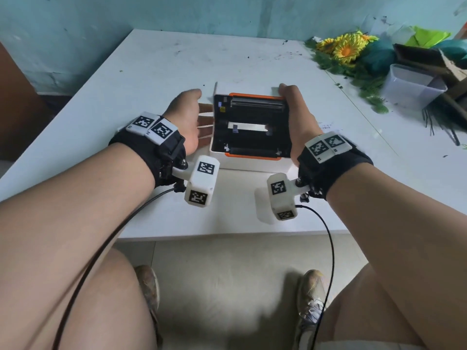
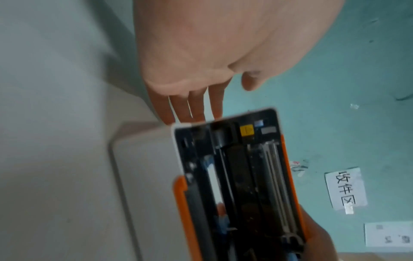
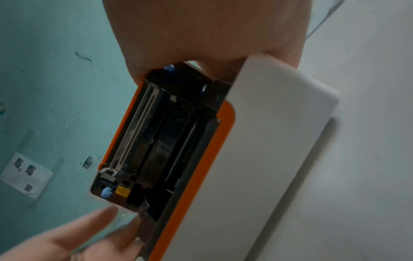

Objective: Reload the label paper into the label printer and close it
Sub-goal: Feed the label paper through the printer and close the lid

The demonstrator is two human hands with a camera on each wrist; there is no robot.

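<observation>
though scuffed, white table (image 1: 156, 72), teal wall (image 1: 75, 21)

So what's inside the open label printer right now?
Inside the label printer, a black cavity shows a metal bar near the far orange edge, a white strip across the middle and a black roller at the near edge. No paper roll is visible; the right hand hides the right wall.
</observation>
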